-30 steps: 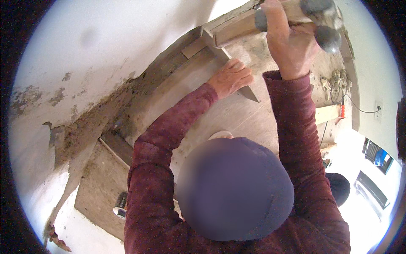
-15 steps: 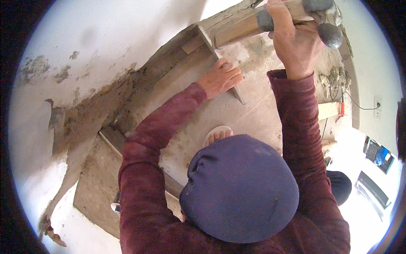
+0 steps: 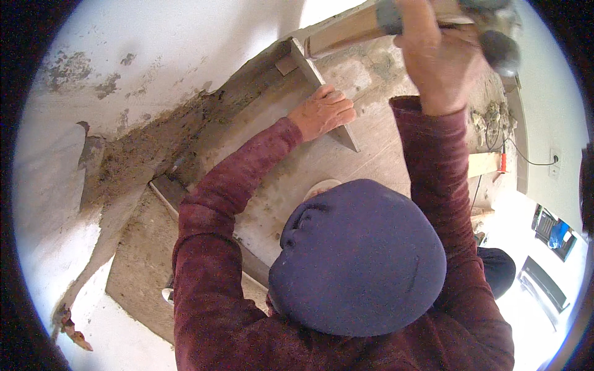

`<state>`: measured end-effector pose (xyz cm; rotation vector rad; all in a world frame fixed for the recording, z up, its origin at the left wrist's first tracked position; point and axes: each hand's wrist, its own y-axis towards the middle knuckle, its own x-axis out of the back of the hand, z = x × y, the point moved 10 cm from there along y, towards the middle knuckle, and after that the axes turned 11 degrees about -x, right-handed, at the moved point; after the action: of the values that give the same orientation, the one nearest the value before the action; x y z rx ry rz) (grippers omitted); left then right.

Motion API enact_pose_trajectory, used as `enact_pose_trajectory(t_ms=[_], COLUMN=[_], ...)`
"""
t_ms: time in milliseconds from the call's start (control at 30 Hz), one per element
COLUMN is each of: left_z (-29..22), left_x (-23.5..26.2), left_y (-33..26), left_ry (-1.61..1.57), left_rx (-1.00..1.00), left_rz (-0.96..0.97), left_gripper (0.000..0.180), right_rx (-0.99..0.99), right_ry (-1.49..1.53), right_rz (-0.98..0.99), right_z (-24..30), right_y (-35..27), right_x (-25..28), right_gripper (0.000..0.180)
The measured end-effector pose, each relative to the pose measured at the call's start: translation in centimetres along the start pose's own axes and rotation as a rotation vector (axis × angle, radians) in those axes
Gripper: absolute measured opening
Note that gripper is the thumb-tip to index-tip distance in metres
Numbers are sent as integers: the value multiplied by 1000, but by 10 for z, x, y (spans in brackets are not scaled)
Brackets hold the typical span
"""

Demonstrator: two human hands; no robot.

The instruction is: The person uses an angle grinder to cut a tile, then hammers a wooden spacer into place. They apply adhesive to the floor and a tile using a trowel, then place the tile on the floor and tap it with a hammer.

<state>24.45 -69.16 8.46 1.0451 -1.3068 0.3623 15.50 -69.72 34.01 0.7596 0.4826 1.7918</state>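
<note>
My left hand (image 3: pixel 322 111) presses flat on a narrow grey wooden strip (image 3: pixel 309 62) that lies across a large pale slab (image 3: pixel 371 148). Higher up, my right hand (image 3: pixel 436 62) is closed around the wooden handle of a hammer (image 3: pixel 346 28), and its dark head (image 3: pixel 498 46) sits at the upper right. Both arms wear dark red sleeves. A blue cap (image 3: pixel 359 260) fills the lower middle and hides what is below it.
A white wall (image 3: pixel 154 49) with rough brown mortar patches (image 3: pixel 142 148) runs along the left. A wall socket (image 3: pixel 555 162) with a cable sits at the right, near an orange-handled tool (image 3: pixel 502 162). Dark crates (image 3: pixel 544 284) stand at the lower right.
The hammer and my right hand have risen toward the top edge. My left hand stays on the wooden strip, and the slab and wall have shifted slightly in view.
</note>
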Motion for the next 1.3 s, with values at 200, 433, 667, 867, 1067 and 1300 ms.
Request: enact_pose_trajectory(t_ms=[200, 433, 667, 867, 1067, 1300], left_z=[2, -2, 1, 2, 3, 0], left_x=[-10, -10, -5, -5, -6, -5], left_y=[-1, -1, 2, 4, 4, 9], left_ry=[-36, 87, -13, 56, 66, 151], left_rx=[-16, -52, -20, -2, -7, -20], left_rz=[3, -45, -22, 32, 65, 108], left_gripper=[20, 18, 19, 19, 18, 18], right_rx=[-233, 29, 10, -96, -98, 13], right_ry=[-138, -196, -222, -2, -104, -190], right_rz=[154, 183, 193, 101, 161, 146], right_z=[-19, -2, 2, 14, 9, 8], right_y=[-7, -8, -9, -4, 2, 6], right_x=[-18, -30, -37, -33, -39, -38], right_gripper=[9, 22, 20, 17, 17, 19])
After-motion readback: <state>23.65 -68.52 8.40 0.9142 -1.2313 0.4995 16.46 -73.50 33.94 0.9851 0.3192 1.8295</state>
